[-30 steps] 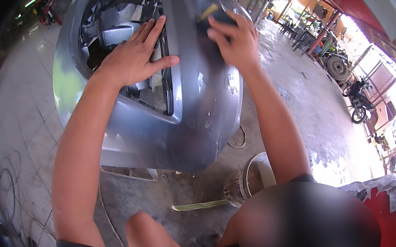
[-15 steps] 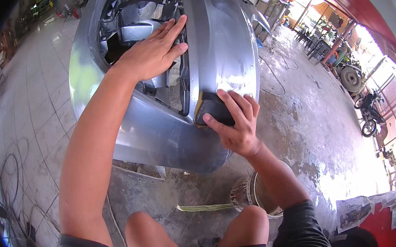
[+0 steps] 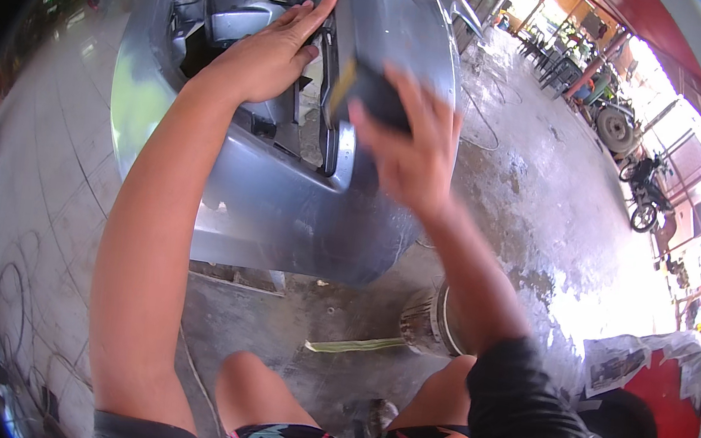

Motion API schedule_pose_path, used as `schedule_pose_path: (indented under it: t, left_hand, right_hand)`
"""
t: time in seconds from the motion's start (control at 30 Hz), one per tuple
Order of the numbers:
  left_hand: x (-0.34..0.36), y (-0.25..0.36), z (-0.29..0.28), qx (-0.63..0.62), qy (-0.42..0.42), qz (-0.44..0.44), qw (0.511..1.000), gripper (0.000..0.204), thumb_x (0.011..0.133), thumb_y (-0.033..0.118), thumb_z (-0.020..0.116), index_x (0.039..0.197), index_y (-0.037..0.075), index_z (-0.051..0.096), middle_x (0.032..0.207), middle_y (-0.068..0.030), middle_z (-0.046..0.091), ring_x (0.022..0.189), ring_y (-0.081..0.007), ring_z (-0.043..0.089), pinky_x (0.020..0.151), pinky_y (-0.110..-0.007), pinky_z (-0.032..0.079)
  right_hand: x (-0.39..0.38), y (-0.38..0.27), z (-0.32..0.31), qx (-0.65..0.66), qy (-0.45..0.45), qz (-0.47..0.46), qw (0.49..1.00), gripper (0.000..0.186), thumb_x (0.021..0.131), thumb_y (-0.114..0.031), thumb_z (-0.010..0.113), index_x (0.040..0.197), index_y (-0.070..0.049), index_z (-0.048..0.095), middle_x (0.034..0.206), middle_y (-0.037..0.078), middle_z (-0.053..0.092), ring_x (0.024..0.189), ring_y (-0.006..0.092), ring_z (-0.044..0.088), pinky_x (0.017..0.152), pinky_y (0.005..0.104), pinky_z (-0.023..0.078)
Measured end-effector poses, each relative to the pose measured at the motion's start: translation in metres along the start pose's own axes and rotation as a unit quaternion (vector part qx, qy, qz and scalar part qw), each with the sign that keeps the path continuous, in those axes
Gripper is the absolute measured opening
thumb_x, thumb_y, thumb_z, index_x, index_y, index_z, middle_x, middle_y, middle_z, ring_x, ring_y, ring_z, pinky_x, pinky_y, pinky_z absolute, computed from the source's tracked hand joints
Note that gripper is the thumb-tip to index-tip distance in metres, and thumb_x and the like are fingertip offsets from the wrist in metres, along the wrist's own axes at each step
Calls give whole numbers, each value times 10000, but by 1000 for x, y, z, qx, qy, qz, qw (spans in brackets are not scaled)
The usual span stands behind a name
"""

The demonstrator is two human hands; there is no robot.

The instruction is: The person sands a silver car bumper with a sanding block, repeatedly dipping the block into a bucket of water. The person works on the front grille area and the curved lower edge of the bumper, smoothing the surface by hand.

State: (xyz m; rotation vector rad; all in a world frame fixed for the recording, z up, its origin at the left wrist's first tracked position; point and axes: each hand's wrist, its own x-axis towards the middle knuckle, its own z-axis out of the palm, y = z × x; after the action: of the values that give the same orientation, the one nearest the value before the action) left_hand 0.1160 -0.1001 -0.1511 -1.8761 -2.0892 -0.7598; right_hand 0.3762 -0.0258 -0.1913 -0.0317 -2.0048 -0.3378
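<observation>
In the head view, a grey car bumper cover [image 3: 283,203] lies ahead of the person, beneath both hands. The left hand [image 3: 265,58] lies flat at its grille opening, fingers extended, grasping nothing. The right hand [image 3: 415,144], blurred, has thumb and fingers curled around a dark, yellow-edged sanding block [image 3: 379,97] over the bumper's face, right of that opening.

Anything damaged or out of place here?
The grey bumper has a yellow-green patch on the left, unlike the grey around it. A greenish strip lies on the floor by the bucket, seemingly dropped.
</observation>
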Motion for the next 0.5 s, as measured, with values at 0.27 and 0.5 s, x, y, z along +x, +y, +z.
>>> schedule_pose_path:
  t: [0.27,0.5]
  left_hand:
    - [1,10,3,18,14,-17,1000,762,1113,318,498,1708,429,35,1771,-119,232,1596,-315,313,1272,-482,355]
    - [-6,36,-33,0,-76,-28,997,846,1044,179,542,1719,114,36,1751,-255,191,1610,-387,258,1314,-434,270]
  right_hand:
    - [41,45,21,-72,-15,-19,997,328,847,-207,750,1127,-344,852,1376,85,698,1171,360,650,999,504,449]
    - [66,43,29,-20,19,52,998,272,913,-225,729,1158,-255,845,1485,146,632,1302,383,585,1119,498,406]
